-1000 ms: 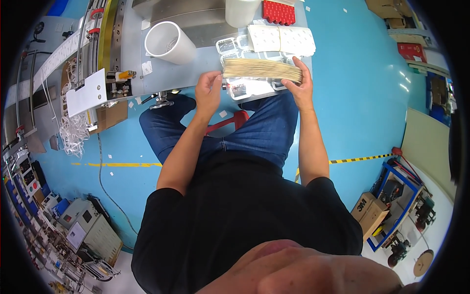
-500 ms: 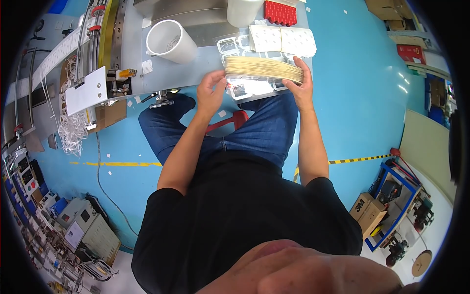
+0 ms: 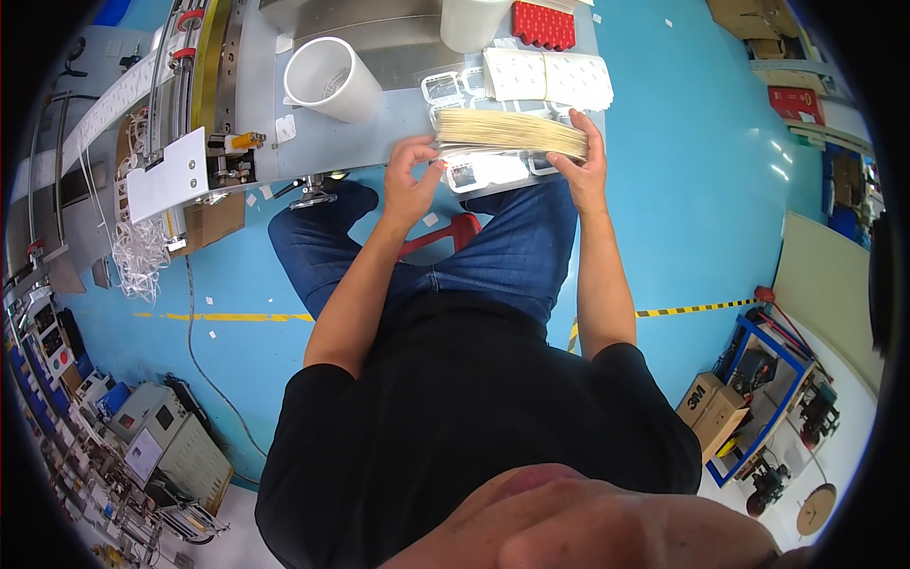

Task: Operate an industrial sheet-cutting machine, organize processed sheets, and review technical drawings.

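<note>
A thick stack of thin cream sheets (image 3: pixel 512 132) stands with its edges toward me at the front of the table. My right hand (image 3: pixel 588 166) grips its right end, thumb on the near side and fingers behind. At the left end, the bent fingers and thumb of my left hand (image 3: pixel 412 175) close on the stack's near corner. A few pale sheets there sit slightly apart from the rest. Under and around the stack lie clear sheets with white-framed shapes (image 3: pixel 498 173), partly hidden by it.
A banded bundle of white printed sheets (image 3: pixel 548 80) lies beyond the stack, with a red ridged block (image 3: pixel 543 26) farther back. Two white cups, one at left (image 3: pixel 332 81) and one behind (image 3: pixel 471 24), stand on the grey table (image 3: pixel 403 112). Machine rails (image 3: pixel 213 76) run along the left.
My left hand has shifted slightly, and its thumb now sits a little farther from its fingers. A few sheets on the stack's near side have spread apart. My right hand stays put.
</note>
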Demonstrator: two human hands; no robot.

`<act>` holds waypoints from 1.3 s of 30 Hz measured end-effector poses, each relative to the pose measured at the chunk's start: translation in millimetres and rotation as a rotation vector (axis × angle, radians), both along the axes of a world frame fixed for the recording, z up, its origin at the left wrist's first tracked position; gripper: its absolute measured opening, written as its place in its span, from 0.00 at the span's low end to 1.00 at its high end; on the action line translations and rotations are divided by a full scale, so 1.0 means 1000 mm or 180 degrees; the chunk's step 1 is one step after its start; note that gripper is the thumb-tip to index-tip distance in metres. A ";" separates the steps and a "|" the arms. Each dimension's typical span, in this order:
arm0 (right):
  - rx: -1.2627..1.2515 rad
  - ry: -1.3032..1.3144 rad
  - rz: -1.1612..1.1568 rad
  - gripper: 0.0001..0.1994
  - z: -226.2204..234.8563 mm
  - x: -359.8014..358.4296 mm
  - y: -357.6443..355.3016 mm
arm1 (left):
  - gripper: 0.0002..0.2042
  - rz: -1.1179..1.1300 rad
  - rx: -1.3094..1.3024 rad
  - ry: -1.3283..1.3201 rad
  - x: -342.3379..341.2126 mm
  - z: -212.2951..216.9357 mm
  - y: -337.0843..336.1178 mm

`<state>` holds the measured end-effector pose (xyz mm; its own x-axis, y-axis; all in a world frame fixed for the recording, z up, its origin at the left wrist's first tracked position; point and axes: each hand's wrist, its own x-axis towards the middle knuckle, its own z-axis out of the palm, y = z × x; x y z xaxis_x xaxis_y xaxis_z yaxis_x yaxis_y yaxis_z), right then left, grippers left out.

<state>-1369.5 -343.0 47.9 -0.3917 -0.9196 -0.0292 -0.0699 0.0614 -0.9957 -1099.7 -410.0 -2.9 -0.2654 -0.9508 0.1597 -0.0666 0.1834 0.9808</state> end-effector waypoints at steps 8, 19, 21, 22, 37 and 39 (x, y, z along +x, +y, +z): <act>-0.0106 0.0004 -0.0022 0.37 -0.005 -0.001 -0.001 | 0.12 -0.0078 0.0504 -0.0032 -0.007 0.005 0.003; -0.0129 0.0107 -0.0043 0.37 -0.005 -0.002 0.000 | 0.08 -0.0201 -0.0138 -0.0825 -0.011 0.022 0.000; -0.0123 0.0070 -0.0047 0.37 -0.005 -0.002 0.000 | 0.08 -0.0209 -0.0136 -0.0813 -0.015 0.028 -0.002; -0.0124 0.0068 -0.0047 0.37 -0.006 -0.003 0.000 | 0.07 -0.0216 -0.0133 -0.0801 -0.017 0.030 -0.003; -0.0187 -0.0367 -0.0057 0.38 -0.017 -0.006 0.003 | 0.25 0.0181 -0.0392 -0.0240 -0.023 -0.004 -0.010; -0.0298 -0.0373 -0.0083 0.39 -0.022 -0.005 0.005 | 0.31 0.0046 -0.0183 0.0048 -0.033 0.000 -0.015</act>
<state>-1374.4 -338.0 25.7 -0.4146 -0.9100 0.0093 0.0475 -0.0319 -0.9984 -1132.4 -424.6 -2.8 -0.2489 -0.9437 0.2180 -0.0549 0.2384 0.9696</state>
